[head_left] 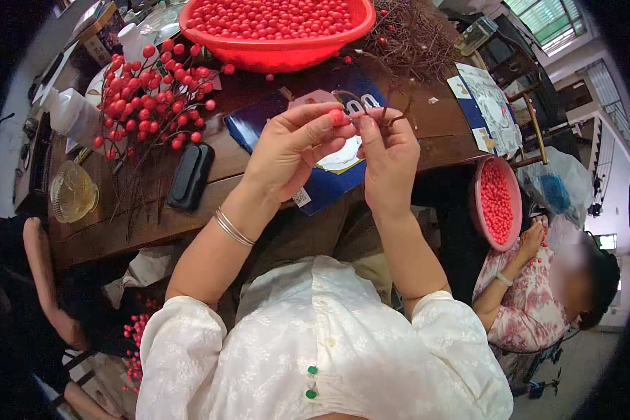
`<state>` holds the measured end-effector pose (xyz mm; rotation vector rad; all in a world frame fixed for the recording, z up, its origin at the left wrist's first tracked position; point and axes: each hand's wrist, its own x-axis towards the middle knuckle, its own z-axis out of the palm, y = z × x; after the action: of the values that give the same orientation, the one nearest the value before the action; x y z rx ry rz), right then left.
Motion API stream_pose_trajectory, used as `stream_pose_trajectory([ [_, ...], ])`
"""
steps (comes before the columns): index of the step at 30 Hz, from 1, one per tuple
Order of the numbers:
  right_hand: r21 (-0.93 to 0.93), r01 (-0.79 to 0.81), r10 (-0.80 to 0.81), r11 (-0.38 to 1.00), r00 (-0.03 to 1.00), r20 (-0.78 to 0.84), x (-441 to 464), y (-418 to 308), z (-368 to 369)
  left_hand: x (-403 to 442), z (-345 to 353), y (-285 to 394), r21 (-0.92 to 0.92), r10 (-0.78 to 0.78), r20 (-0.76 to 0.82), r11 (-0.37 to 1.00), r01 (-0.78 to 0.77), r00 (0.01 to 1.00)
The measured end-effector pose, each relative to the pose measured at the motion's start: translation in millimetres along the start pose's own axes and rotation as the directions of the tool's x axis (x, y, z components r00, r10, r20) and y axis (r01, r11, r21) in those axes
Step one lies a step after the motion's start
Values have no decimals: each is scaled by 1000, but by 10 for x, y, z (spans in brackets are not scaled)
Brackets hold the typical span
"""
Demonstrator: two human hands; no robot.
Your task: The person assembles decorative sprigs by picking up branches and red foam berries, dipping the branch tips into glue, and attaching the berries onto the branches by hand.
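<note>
Over a blue sheet [241, 126] on the wooden table, my two hands are raised close together. My left hand [294, 143] pinches a red berry [338, 117] between thumb and fingertips. Just right of it, my right hand [390, 157] is closed on a thin brown twig [402, 108] that runs up behind its fingers. The berry sits near the twig's end; whether they are joined is too small to tell. Beyond my hands stands a red basin [276, 52] full of red berries. A bunch of berry stems [150, 105] lies to the left.
A black case [190, 176] and a glass bowl [74, 192] are on the left of the table. Bare twigs [416, 42] are piled at the back right. A pink basin [495, 203] of berries is beside a seated person [532, 301]. Another person's arm [45, 273] shows at left.
</note>
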<state>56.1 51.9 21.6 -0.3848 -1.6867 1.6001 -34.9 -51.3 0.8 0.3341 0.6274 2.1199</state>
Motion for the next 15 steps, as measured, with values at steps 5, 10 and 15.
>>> stream_pose_trajectory([
  [5,8,-8,8,1000,1000,-5,-19,-24,24,-43,66,-13,76,46,-57,996,-42,997],
  [10,-175,61,-66,983,998,-22,-44,-17,32,-26,77,-75,112,144,-70,984,-135,987],
  [15,-322,153,-163,934,987,-5,-39,39,52,-31,78,-87,181,209,-81,965,-192,974],
])
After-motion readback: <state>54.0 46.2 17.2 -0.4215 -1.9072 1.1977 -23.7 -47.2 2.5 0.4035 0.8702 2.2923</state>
